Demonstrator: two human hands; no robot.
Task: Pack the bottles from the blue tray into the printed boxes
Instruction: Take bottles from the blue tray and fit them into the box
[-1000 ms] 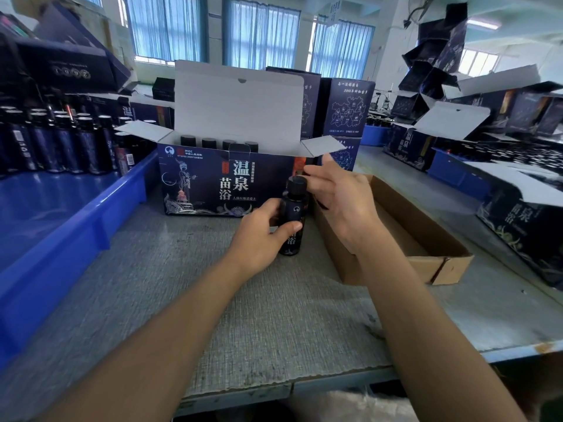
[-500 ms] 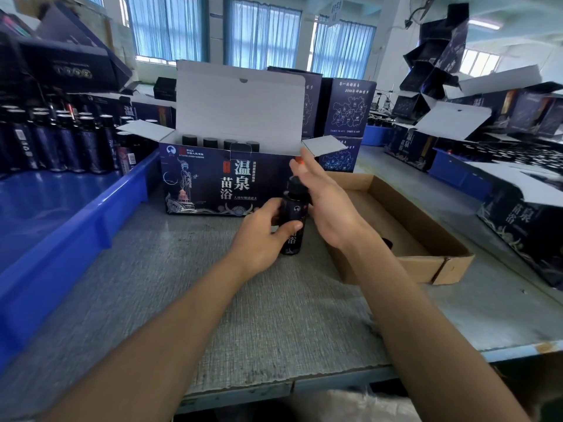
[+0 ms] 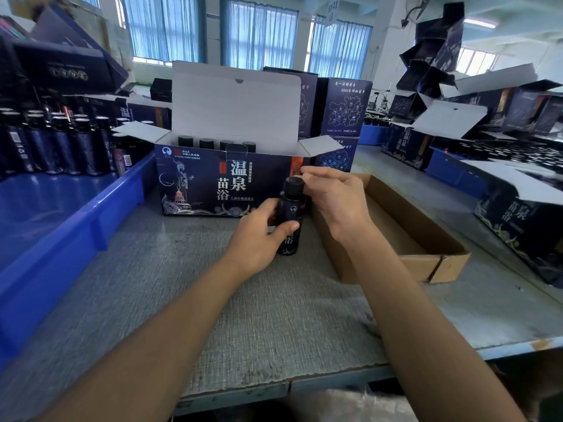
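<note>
A dark bottle (image 3: 291, 208) with a black cap stands upright on the grey table mat, just in front of the open printed box (image 3: 213, 184). My left hand (image 3: 259, 236) grips the bottle's body. My right hand (image 3: 335, 199) has its fingertips on the cap. Several black bottle caps show inside the box, whose white lid stands up. The blue tray (image 3: 70, 220) on the left holds several more dark bottles (image 3: 58, 144) at its far end.
An open brown cardboard tray (image 3: 405, 239) lies right of my hands. More printed boxes (image 3: 524, 220) and blue bins line the right side and the back. The table's front edge (image 3: 335, 382) runs below my forearms.
My right hand has shifted on the bottle's cap, its fingers curling back over the top. The left hand and the bottle have stayed in place.
</note>
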